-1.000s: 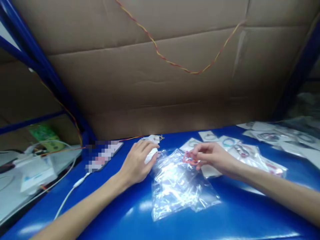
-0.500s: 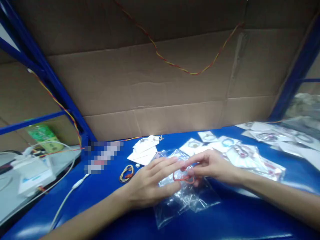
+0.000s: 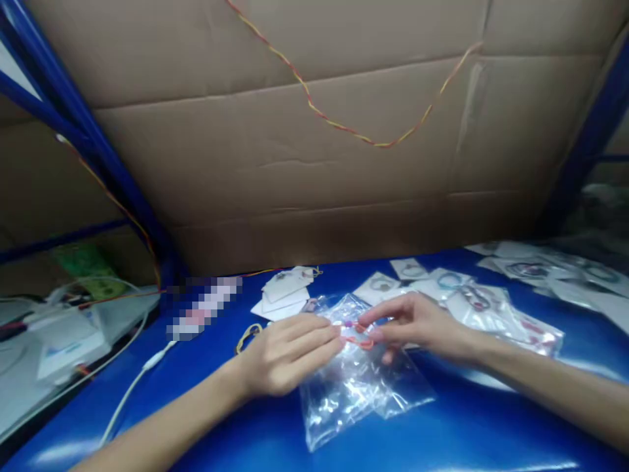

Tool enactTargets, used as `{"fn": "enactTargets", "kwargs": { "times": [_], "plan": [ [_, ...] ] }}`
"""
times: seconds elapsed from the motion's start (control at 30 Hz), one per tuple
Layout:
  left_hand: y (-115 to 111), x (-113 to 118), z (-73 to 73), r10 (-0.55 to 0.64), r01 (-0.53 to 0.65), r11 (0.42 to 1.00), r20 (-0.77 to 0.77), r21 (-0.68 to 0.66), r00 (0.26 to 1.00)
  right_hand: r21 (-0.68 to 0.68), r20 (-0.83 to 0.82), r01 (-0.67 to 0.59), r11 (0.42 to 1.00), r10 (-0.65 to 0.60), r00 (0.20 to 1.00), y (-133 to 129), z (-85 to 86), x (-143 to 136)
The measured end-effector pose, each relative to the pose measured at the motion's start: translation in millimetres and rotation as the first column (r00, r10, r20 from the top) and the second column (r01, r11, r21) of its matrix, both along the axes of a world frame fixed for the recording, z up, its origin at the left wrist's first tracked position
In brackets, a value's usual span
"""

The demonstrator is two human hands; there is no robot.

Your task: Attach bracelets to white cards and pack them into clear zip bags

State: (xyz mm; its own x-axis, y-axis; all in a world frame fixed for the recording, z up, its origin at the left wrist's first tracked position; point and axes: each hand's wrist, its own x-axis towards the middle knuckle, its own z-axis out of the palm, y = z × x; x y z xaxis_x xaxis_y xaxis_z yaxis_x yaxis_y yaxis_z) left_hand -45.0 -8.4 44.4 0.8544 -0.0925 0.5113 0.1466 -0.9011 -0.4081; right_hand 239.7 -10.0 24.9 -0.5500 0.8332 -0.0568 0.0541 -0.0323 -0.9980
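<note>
An orange-red cord bracelet with a small purple bead stretches between my two hands. My left hand has its fingers together over the bracelet's left end, which they hide. At the right end, my right hand pinches the cord between thumb and fingers. Directly beneath lie clear plastic bags, loosely overlapping on the blue table. Beyond my left hand sits a coil of tan cord, partly covered by that hand.
White cards are stacked behind my left hand. Bagged bracelets on cards spread over the right side. A white cable crosses the left, near white electronic boxes. Cardboard walls the back, with a twisted wire hanging across it.
My left hand's fingers have drawn together onto the bracelet's left end, from spread out before. The bracelet looks flatter and more stretched. My right hand keeps nearly the same place.
</note>
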Motion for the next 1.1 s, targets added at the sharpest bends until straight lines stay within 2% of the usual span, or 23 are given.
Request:
{"fn": "enactTargets", "kwargs": {
  "times": [0.13, 0.27, 0.37, 0.4, 0.43, 0.47, 0.53, 0.57, 0.67, 0.73, 0.83, 0.87, 0.93, 1.03, 1.1],
  "plan": [
    [12, -12, -1.2, 0.095, -0.095, 0.995, 0.028, -0.004, 0.995, 0.059, -0.024, 0.039, 0.997, -0.038, 0.999, 3, -0.2, 0],
    [34, -33, -2.1, 0.216, -0.204, 0.972, 0.106, -0.114, 0.971, 0.082, -0.043, 0.122, 0.989, -0.119, 0.992, 7, 0.8, 1],
    [59, -49, -5.9, 0.313, -0.291, 0.949, 0.231, -0.126, 0.921, 0.248, 0.001, 0.188, 0.950, -0.194, 0.981, 15, 1.5, 7],
    [67, -53, -8.1, 0.372, -0.348, 0.927, 0.231, -0.137, 0.899, 0.361, 0.044, 0.209, 0.909, -0.240, 0.970, 18, 1.7, 11],
    [76, -57, -10.8, 0.448, -0.422, 0.893, 0.234, -0.157, 0.863, 0.488, 0.097, 0.220, 0.845, -0.303, 0.948, 22, 2.0, 16],
    [83, -60, -13.7, 0.512, -0.484, 0.858, 0.208, -0.174, 0.833, 0.616, 0.142, 0.222, 0.755, -0.384, 0.912, 26, 2.4, 21],
    [93, -64, -19.8, 0.591, -0.560, 0.802, 0.133, -0.207, 0.796, 0.803, 0.208, 0.151, 0.576, -0.509, 0.835, 34, 3.7, 33],
    [96, -65, -22.4, 0.604, -0.577, 0.789, 0.098, -0.211, 0.791, 0.842, 0.249, 0.094, 0.531, -0.537, 0.806, 38, 4.6, 38],
    [97, -64, -26.6, 0.609, -0.592, 0.780, 0.028, -0.203, 0.793, 0.840, 0.393, -0.063, 0.538, -0.524, 0.755, 45, 7.7, 52],
    [93, -61, -25.6, 0.622, -0.606, 0.771, 0.025, -0.195, 0.783, 0.796, 0.498, -0.158, 0.584, -0.485, 0.718, 45, 9.6, 58],
    [84, -53, -20.4, 0.633, -0.616, 0.767, 0.058, -0.180, 0.772, 0.683, 0.640, -0.251, 0.686, -0.395, 0.659, 42, 11.3, 61],
    [80, -50, -18.6, 0.624, -0.605, 0.776, 0.072, -0.177, 0.778, 0.648, 0.671, -0.264, 0.714, -0.373, 0.640, 41, 11.4, 62],
    [72, -42, -16.1, 0.576, -0.554, 0.813, 0.112, -0.179, 0.810, 0.632, 0.683, -0.251, 0.733, -0.374, 0.627, 40, 11.0, 62],
    [56, -29, -15.4, 0.466, -0.440, 0.881, 0.151, -0.175, 0.872, 0.659, 0.637, -0.205, 0.724, -0.393, 0.663, 40, 12.0, 63],
    [46, -22, -15.5, 0.423, -0.397, 0.903, 0.177, -0.163, 0.889, 0.691, 0.573, -0.145, 0.709, -0.415, 0.706, 42, 16.1, 64]
  ]
}}
